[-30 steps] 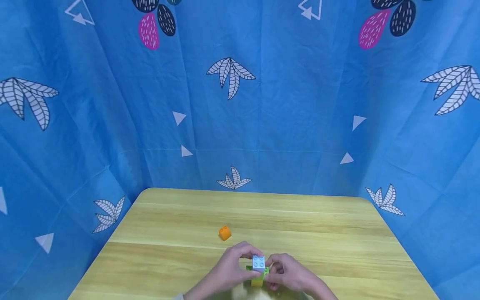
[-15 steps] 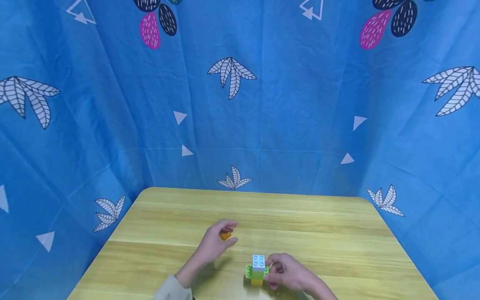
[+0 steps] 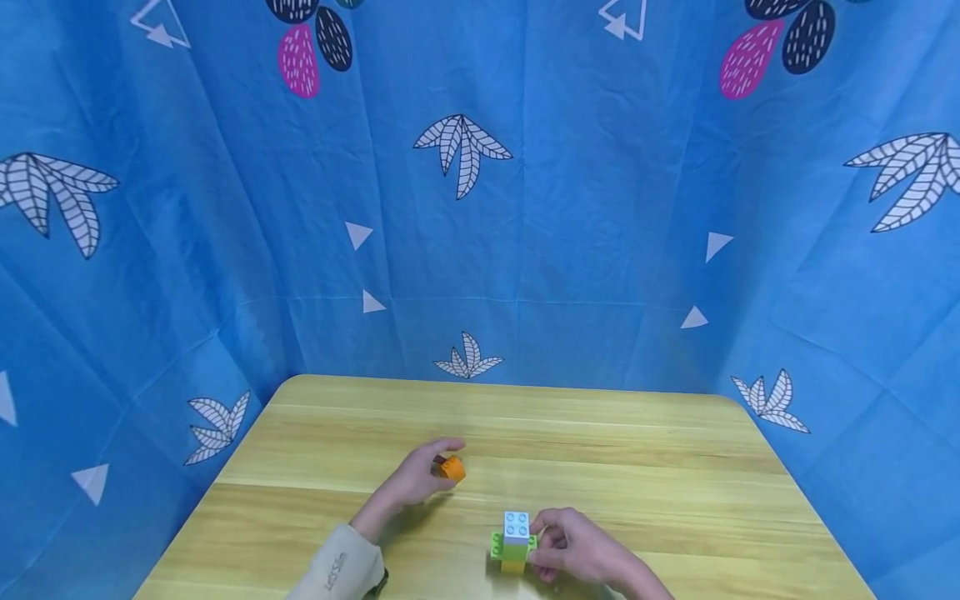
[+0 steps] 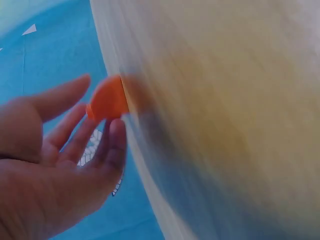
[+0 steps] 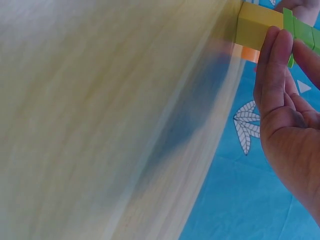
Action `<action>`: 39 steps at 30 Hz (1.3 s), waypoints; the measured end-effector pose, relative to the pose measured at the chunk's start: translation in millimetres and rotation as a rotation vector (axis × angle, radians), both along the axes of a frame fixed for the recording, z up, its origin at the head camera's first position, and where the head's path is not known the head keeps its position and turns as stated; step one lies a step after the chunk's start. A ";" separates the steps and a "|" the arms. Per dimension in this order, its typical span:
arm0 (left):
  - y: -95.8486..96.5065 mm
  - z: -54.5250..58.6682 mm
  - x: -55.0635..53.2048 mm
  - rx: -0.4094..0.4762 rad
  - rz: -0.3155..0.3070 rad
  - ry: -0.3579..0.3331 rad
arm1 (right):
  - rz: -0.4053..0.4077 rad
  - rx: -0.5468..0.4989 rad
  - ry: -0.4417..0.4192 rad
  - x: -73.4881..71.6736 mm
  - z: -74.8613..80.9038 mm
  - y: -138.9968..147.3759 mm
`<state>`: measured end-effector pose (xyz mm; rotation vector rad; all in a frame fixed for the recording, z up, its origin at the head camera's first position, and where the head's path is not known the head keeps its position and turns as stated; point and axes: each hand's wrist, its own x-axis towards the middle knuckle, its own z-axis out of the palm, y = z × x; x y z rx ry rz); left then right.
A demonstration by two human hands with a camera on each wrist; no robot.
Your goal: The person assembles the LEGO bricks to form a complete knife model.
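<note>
An orange toy brick (image 3: 453, 468) with a rounded side rests on the table, left of the middle. Around it is my left hand (image 3: 412, 478), thumb on the near side and fingers on the far side. In the left wrist view the thumb stands apart from the orange brick, and other fingertips (image 4: 118, 127) lie right at its edge. Nearer to me stands a small brick stack: light blue brick (image 3: 516, 525) on top, green brick (image 3: 497, 546) sticking out sideways, yellow brick (image 3: 513, 567) at the bottom. My right hand (image 3: 572, 546) pinches the green part at its right side.
The wooden table (image 3: 637, 467) has rounded far corners. A blue patterned curtain (image 3: 585, 233) surrounds its back and sides. A light sleeve (image 3: 341, 567) covers my left forearm.
My left hand has left the brick stack and moved forward and left to the orange brick, its fingers drawing closer around it. The right hand has stayed at the stack.
</note>
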<state>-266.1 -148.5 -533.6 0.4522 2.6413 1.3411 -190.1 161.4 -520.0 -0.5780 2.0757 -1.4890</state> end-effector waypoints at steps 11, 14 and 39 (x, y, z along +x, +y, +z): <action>-2.6 -3.7 0.4 -0.014 0.010 -0.046 | -0.005 -0.002 -0.002 1.5 0.4 -0.7; -3.0 -2.7 1.0 -0.006 0.014 -0.044 | -0.005 0.001 -0.002 1.3 0.1 -0.9; 27.0 38.9 56.2 0.132 -0.093 0.049 | -0.003 0.001 -0.007 0.9 -1.1 -0.8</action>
